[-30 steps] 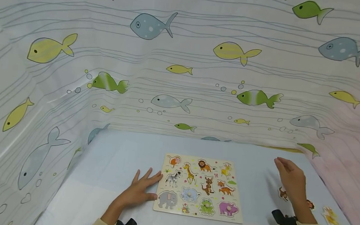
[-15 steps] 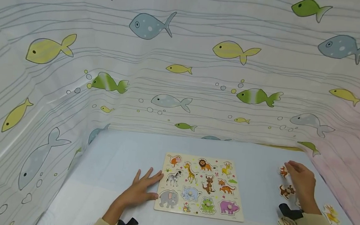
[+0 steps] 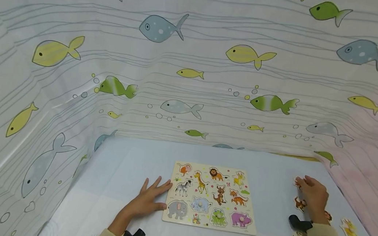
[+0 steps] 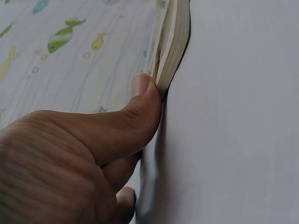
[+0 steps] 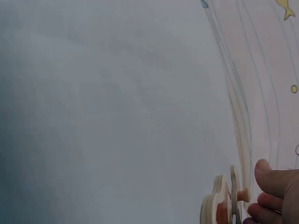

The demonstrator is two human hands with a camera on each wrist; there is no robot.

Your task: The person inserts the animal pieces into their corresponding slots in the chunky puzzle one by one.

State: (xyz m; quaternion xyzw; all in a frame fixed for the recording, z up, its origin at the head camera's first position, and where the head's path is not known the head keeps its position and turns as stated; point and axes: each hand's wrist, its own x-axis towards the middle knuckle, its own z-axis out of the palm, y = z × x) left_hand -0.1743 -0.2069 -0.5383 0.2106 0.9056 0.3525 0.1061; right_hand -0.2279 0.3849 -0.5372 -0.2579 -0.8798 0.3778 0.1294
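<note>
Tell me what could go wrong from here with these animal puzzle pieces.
The right hand could nudge the loose pieces lying close around it. The small knob near it might be awkward to pinch. The board could twist if bumped, since the left hand touches only its left edge.
</note>
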